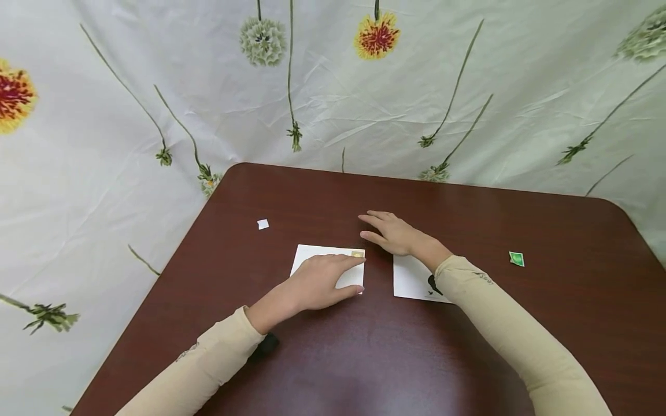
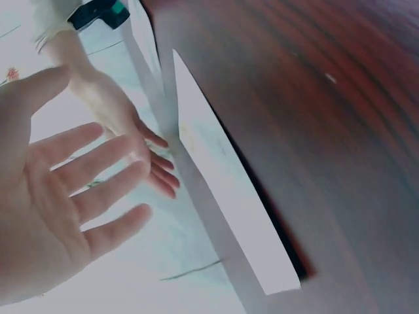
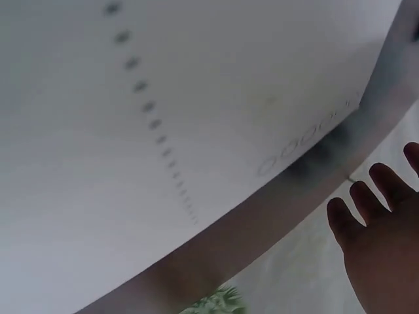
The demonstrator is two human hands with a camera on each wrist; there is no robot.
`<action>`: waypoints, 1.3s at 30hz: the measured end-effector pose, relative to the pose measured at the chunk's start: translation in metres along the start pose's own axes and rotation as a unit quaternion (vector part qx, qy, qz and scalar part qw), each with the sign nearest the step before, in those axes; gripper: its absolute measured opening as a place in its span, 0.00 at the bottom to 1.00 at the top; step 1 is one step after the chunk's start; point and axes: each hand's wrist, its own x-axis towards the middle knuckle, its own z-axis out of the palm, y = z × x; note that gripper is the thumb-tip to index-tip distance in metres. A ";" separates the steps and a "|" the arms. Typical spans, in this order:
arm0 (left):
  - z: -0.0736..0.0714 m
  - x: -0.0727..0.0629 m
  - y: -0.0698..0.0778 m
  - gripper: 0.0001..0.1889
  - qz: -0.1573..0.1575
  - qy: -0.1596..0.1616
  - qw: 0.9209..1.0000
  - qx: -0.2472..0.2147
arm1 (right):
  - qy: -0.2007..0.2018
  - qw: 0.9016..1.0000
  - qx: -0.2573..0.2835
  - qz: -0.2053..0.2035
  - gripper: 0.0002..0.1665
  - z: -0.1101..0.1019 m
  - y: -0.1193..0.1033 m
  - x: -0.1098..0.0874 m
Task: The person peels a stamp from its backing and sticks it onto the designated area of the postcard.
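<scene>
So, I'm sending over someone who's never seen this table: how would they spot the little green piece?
Start at the dark red-brown table. Find the right hand, then go right, past its sleeve, to a small green piece lying by itself. Its bright colour sets it apart from the white scrap on the table's left side.

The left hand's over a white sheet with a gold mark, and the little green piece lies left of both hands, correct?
Not quite. The head view shows the little green piece right of both the left hand and right hand. The left hand is over the white sheet with a gold mark.
</scene>
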 end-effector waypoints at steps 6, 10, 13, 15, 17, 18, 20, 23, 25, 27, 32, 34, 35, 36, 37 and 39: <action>0.004 0.014 0.009 0.22 -0.008 0.076 0.996 -0.040 | 0.081 0.997 0.013 0.008 0.33 -0.010 0.018 -0.023; 0.008 0.025 0.015 0.21 -0.011 0.095 0.994 -0.062 | 0.110 0.993 0.031 0.037 0.33 -0.014 0.031 -0.039; 0.010 0.033 0.022 0.23 -0.001 0.099 0.993 -0.071 | 0.119 0.989 0.052 0.065 0.34 -0.017 0.041 -0.052; 0.011 0.039 0.026 0.23 0.007 0.097 0.992 -0.075 | 0.124 0.987 0.062 0.081 0.34 -0.018 0.048 -0.061; 0.013 0.045 0.031 0.23 0.014 0.094 0.992 -0.082 | 0.132 0.984 0.068 0.096 0.35 -0.020 0.057 -0.071; 0.013 0.048 0.033 0.23 0.016 0.092 0.992 -0.085 | 0.136 0.983 0.071 0.104 0.35 -0.022 0.061 -0.076; 0.015 0.053 0.038 0.24 0.019 0.088 0.992 -0.091 | 0.146 0.979 0.076 0.118 0.36 -0.025 0.070 -0.086; 0.017 0.061 0.044 0.23 0.023 0.083 0.992 -0.097 | 0.161 0.973 0.092 0.140 0.36 -0.030 0.083 -0.103; 0.018 0.065 0.049 0.23 0.027 0.078 0.991 -0.101 | 0.172 0.967 0.106 0.154 0.36 -0.033 0.090 -0.114; 0.020 0.070 0.053 0.23 0.030 0.072 0.991 -0.106 | 0.182 0.961 0.120 0.171 0.36 -0.035 0.097 -0.126; 0.022 0.078 0.064 0.23 0.034 0.058 0.989 -0.128 | 0.216 0.941 0.153 0.212 0.37 -0.039 0.112 -0.155; 0.023 0.080 0.067 0.23 0.036 0.056 0.989 -0.133 | 0.231 0.932 0.168 0.223 0.36 -0.040 0.117 -0.166; 0.023 0.081 0.068 0.23 0.036 0.055 0.989 -0.133 | 0.236 0.928 0.174 0.229 0.36 -0.041 0.120 -0.172; 0.024 0.082 0.069 0.23 0.037 0.054 0.989 -0.132 | 0.240 0.924 0.180 0.237 0.36 -0.041 0.122 -0.177; 0.025 0.083 0.070 0.23 0.037 0.053 0.989 -0.132 | 0.244 0.919 0.186 0.246 0.36 -0.042 0.124 -0.183; 0.026 0.085 0.073 0.23 0.036 0.048 0.989 -0.134 | 0.249 0.909 0.204 0.266 0.37 -0.043 0.128 -0.193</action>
